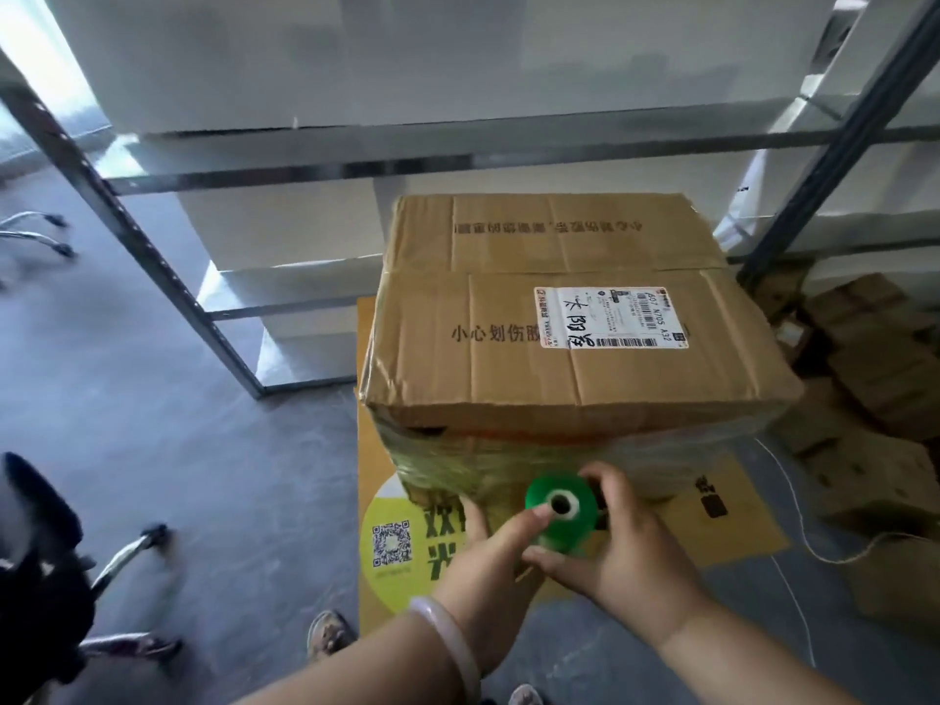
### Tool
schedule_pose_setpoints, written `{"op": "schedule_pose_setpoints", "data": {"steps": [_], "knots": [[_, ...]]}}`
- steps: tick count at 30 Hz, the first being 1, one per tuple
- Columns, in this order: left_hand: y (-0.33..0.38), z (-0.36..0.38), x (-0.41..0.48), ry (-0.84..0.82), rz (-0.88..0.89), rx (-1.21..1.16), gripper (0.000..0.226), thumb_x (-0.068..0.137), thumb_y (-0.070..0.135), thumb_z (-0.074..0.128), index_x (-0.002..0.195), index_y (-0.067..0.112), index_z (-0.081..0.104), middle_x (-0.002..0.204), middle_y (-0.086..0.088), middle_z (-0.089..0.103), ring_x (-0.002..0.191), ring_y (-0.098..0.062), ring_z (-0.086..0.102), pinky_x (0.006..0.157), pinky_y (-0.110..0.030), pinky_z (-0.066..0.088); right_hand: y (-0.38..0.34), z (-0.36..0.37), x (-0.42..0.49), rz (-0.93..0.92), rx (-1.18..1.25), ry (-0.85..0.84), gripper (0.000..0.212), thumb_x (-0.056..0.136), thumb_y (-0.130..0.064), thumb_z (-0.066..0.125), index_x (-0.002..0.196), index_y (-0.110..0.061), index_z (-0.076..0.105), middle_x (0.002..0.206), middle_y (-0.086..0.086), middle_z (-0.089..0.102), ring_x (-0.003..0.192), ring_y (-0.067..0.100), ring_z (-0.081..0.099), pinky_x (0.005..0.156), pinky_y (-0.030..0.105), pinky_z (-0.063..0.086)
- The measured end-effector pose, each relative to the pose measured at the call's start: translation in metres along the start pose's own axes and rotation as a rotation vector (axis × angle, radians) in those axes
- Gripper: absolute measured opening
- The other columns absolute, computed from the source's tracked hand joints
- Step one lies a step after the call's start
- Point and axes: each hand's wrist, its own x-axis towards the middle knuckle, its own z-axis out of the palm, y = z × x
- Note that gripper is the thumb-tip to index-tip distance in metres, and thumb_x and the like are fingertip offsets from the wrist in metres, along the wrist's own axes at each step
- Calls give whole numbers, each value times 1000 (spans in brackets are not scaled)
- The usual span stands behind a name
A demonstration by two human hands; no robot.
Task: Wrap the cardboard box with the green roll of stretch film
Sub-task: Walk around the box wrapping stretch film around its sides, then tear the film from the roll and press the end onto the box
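A large brown cardboard box (559, 307) with a white shipping label stands on a yellow flattened carton on the floor. Layers of clear-green film cover its near side wall. The green roll of stretch film (564, 516) is held upright close to that near wall. My left hand (488, 547) grips the roll with the thumb at its white core. My right hand (625, 536) clasps the roll from the right side. A pale bangle sits on my left wrist.
The yellow flattened carton (732, 516) lies under the box. A metal shelving rack (152, 246) with white boxes stands behind. Loose brown cartons (875, 368) pile up at the right. An office chair base (127, 562) is at the left, string trails at the right.
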Motion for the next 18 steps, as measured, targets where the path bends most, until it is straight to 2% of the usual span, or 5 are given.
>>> {"op": "schedule_pose_setpoints", "data": {"steps": [3, 7, 9, 14, 18], "knots": [[-2, 10, 3, 32, -7, 3, 136, 45, 28, 86, 153, 44, 5, 139, -18, 55, 115, -31, 64, 103, -42, 50, 9, -5, 2, 4, 112, -40, 79, 56, -55, 82, 119, -48, 36, 107, -23, 55, 97, 0, 57, 80, 16, 48], [0, 21, 5, 47, -9, -65, 145, 45, 27, 86, 153, 44, -10, 142, -17, 52, 116, -32, 63, 98, -41, 53, 18, -17, 6, -64, 174, -143, 71, 67, -35, 82, 116, -57, 36, 118, -27, 50, 111, -12, 48, 82, -1, 37], [0, 26, 6, 38, -12, -77, 149, 46, 28, 87, 152, 43, -18, 147, -18, 47, 121, -33, 60, 105, -44, 49, 20, -22, 7, -65, 165, -108, 66, 66, -30, 83, 112, -51, 39, 111, -24, 55, 106, -5, 54, 81, 2, 40], [4, 28, 12, -19, 14, -65, 167, 35, 40, 99, 149, 44, -23, 156, -15, 38, 128, -31, 55, 113, -46, 40, 17, -28, 5, -64, 31, 67, 72, 54, -53, 83, 109, -44, 37, 96, -18, 60, 88, 8, 62, 73, 27, 53], [8, 19, 4, 2, 15, 94, 150, 53, 46, 92, 154, 33, -18, 152, -11, 43, 133, -28, 51, 113, -45, 39, 19, -36, 7, -111, -52, 58, 71, 57, -60, 78, 114, -45, 40, 97, -22, 56, 88, 6, 60, 73, 27, 52]]}}
